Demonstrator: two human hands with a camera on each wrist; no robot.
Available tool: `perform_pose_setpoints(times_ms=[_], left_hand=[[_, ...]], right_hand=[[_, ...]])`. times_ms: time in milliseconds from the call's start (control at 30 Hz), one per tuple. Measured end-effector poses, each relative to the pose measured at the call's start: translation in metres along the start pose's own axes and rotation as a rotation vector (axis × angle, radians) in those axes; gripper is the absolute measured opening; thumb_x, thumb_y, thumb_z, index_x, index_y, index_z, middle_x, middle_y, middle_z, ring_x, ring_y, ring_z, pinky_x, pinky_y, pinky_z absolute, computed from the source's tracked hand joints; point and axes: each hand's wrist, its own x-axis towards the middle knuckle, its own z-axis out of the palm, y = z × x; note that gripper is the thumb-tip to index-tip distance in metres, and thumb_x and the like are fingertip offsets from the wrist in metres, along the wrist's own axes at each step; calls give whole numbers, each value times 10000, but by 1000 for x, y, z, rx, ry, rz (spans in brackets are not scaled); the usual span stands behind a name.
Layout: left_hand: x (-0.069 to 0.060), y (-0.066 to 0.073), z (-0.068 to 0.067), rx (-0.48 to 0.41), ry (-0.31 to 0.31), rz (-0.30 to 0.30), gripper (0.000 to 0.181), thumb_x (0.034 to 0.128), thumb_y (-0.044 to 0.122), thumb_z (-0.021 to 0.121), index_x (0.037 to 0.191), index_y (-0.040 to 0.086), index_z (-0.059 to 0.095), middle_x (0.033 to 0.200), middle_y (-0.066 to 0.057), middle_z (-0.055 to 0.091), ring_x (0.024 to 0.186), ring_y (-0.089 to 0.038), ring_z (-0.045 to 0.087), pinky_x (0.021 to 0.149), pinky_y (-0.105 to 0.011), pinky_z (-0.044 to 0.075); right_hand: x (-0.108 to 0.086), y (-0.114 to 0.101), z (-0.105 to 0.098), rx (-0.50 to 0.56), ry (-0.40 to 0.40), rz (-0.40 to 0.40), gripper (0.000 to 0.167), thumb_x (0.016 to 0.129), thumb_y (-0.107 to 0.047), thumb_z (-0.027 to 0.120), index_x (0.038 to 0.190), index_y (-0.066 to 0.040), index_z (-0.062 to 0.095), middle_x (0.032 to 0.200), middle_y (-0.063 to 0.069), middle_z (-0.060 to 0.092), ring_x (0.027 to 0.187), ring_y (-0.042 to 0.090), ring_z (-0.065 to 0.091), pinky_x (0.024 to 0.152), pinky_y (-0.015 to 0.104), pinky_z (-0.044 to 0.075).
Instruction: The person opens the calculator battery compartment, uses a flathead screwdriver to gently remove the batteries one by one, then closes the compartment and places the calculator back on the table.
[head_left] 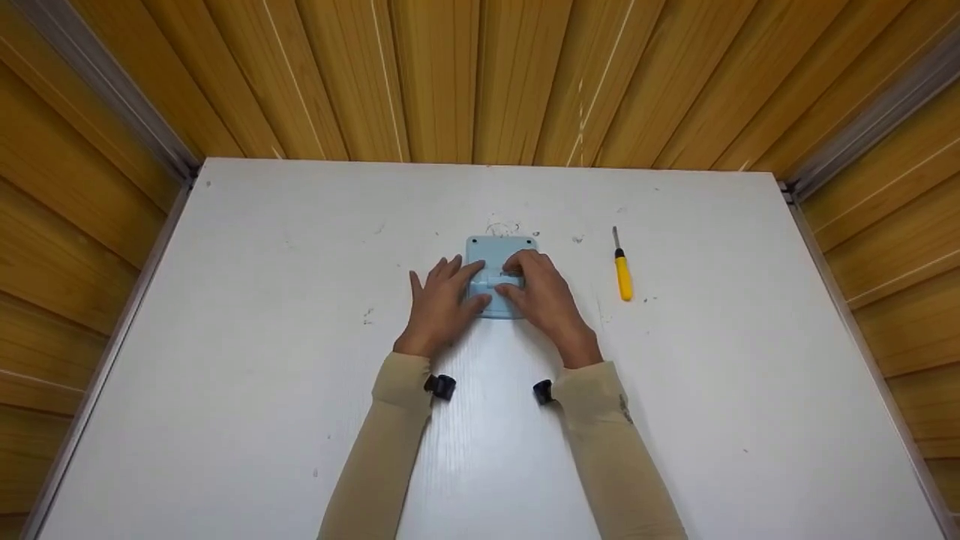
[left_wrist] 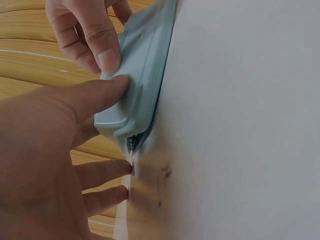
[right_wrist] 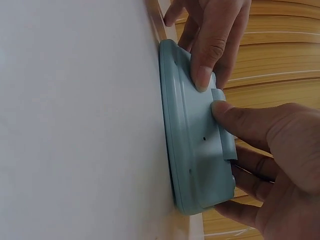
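Blue device [head_left: 501, 251]'s on the surface [head_left: 262, 337], left hand [head_left: 441, 306] touching it, fingers spread wide; right hand [head_left: 551, 300] has fingers curled round its raised strip [right_wrist: 229, 144]. Screwdriver [head_left: 624, 277]'s off to the right.

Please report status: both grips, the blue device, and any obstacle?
Left grip touching blue device. Right grip curled at its raised strip, thumb touching. Device on white table. Yellow screwdriver apart, to the right; no visible obstruction.
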Motion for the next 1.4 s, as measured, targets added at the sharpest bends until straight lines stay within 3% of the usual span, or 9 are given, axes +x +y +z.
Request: perform_pose_setpoints(times_ms=[300, 500, 700, 1400], left_hand=[[-1, -3, -1, -7, 3, -6, 587, 1042, 434, 683, 1578, 239, 545, 1656, -154, 420, 1575, -380, 274, 1203, -748, -4], [-1, -3, 0, -9, 14, -9, 589, 1034, 430, 693, 1571, 230, 554, 1652, -160, 426, 1575, -384, 274, 1205, -744, -6], [-1, -3, 1, -8, 25, 0, 588, 1032, 426, 696, 1566, 221, 560, 1648, -162, 430, 1573, -385, 278, 1206, -744, -2], [0, 1, 2, -13, 9, -20, 587, 1028, 425, 703, 1568, 246, 559, 1656, -135, 426, 1581, -360, 269, 1218, -720, -17]], right_hand=[[1, -3, -1, 7, 7, 8, 283, 937, -93, 836, 1167, -60, 673, 1139, 92, 683, 1054, 237, 634, 947, 387, 543], [2, -2, -2, 3, 2, -19, 300, 939, -94, 832, 1200, -50, 693, 1157, 102, 704, 1104, 263, 645, 992, 416, 534], [1, 4, -4, 23, 11, -65, 179, 1012, -155, 754, 1160, -53, 759, 1126, 81, 709, 1137, 268, 633, 1037, 422, 511], [-1, 7, -10, 78, 27, -40, 118, 1046, -130, 695, 1113, -37, 721, 1094, 89, 696, 1057, 271, 620, 1001, 426, 518]])
